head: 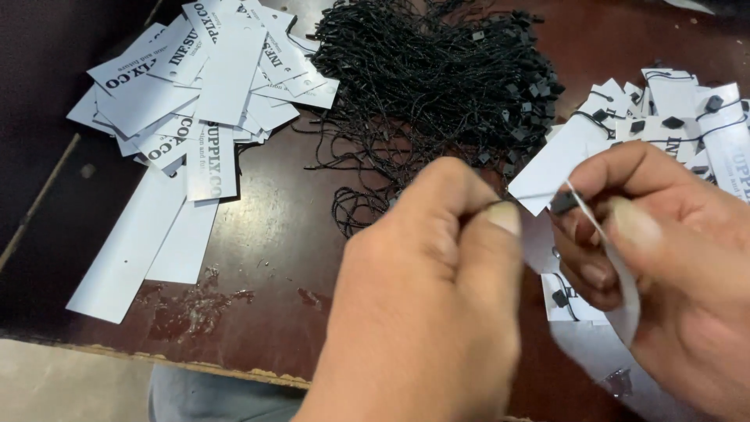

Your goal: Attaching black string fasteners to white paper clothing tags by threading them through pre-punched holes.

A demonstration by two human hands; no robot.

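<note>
My left hand (426, 297) is closed, thumb and forefinger pinching a thin black string (478, 209) near the middle of the view. Close beside it, my right hand (664, 266) grips a white paper tag (617, 266) edge-on together with the string's small black plastic clasp (564, 202). The string runs between the two hands. A big tangled heap of black strings with clasps (437, 78) lies just beyond my hands on the dark brown table (266, 234).
A loose pile of white rectangular tags (195, 86) covers the left of the table, a few long blank ones (137, 242) near the worn front edge. White tags with black strings attached (672, 117) are heaped at the right, some under my right hand.
</note>
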